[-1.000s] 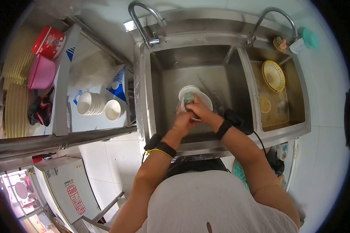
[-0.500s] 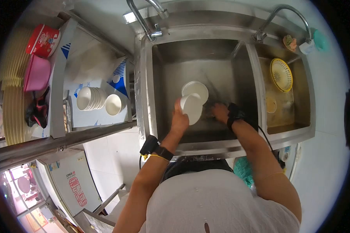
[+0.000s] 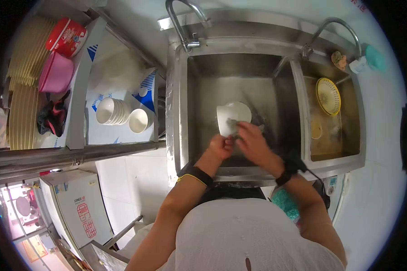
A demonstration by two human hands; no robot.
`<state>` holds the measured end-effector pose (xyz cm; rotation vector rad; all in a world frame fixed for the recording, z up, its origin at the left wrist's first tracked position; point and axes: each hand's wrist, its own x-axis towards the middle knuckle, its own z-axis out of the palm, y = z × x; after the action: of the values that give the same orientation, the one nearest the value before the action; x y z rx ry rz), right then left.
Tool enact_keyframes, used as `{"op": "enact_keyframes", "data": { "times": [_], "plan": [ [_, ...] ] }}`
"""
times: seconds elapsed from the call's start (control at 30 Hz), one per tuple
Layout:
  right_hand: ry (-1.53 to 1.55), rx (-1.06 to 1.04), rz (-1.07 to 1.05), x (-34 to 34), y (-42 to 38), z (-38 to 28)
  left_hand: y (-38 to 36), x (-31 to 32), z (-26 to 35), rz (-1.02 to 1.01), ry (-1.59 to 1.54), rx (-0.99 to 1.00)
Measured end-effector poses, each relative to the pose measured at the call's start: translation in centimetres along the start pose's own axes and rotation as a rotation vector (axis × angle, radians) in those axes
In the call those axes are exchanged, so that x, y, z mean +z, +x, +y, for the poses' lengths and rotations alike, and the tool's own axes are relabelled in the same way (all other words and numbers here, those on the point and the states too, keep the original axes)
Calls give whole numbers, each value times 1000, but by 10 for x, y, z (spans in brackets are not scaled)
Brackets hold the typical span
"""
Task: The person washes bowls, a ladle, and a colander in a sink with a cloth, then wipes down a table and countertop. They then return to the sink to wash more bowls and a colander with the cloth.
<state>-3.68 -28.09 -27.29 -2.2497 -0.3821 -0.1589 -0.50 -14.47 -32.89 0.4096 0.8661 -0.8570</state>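
My left hand [image 3: 220,147] grips the near edge of a white bowl [image 3: 222,118], which is tilted over the large sink basin. In my right hand [image 3: 254,142] is a small greyish scrubbing pad or cloth [image 3: 232,125], pressed against the bowl; its exact kind is blurred. Behind the held bowl, partly covered by it, another white bowl [image 3: 244,111] lies in the sink. Both hands are close together, with the fingers of each closed.
The steel sink [image 3: 178,113] has a left faucet [image 3: 182,31] and a right faucet [image 3: 334,20]. A yellow-rimmed basket [image 3: 328,97] stands in the smaller basin. On the left shelf are stacked white bowls [image 3: 111,111], a single bowl [image 3: 139,120] and a pink container [image 3: 56,72].
My right hand has come up from the sink's bottom to the held bowl, bringing the greyish pad or cloth against it. My left hand has turned the bowl and shifted slightly right and nearer.
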Motion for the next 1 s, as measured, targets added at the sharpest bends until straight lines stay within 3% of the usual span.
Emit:
{"op": "enact_keyframes", "data": {
  "times": [0.03,0.17,0.23,0.33,0.37,0.43,0.47,0.53,0.6,0.67,0.7,0.73,0.8,0.83,0.87,0.93,1.0],
  "plan": [
    [-132,-182,89,5,2,-9,-8,10,-5,-39,-53,12],
    [-385,-212,271,15,18,-5,-16,9,-7,-44,78,-20],
    [-212,-79,271,9,28,2,-31,5,5,-50,604,21],
    [668,549,51,-1,41,21,-40,-5,9,-97,754,-10],
    [813,665,23,-12,42,13,-46,-6,11,-90,751,13],
    [1105,871,1,-9,32,24,-59,-4,12,-242,661,-190],
    [1216,977,23,0,24,28,-58,-6,11,-245,654,-173],
    [1321,897,114,25,4,25,-53,-10,7,-376,547,-175],
    [1427,822,214,61,-24,47,-52,-6,4,-348,490,-91],
    [1121,646,151,95,-51,98,-60,-8,7,-322,432,-5],
    [798,617,130,60,-33,13,-66,-13,8,-323,587,119],
    [798,608,122,55,-31,3,-73,-18,10,-318,741,244],
    [861,627,45,54,-31,-5,-109,-39,28,-270,812,251],
    [466,707,-53,49,-30,2,-127,-53,39,-230,893,262],
    [471,704,-50,46,-31,-1,-145,-71,51,-176,924,296],
    [-197,361,-71,37,-40,-16,-166,-125,78,-325,898,436],
    [-251,373,-147,34,-53,-18,-207,-178,106,-192,874,419]
  ]
}}
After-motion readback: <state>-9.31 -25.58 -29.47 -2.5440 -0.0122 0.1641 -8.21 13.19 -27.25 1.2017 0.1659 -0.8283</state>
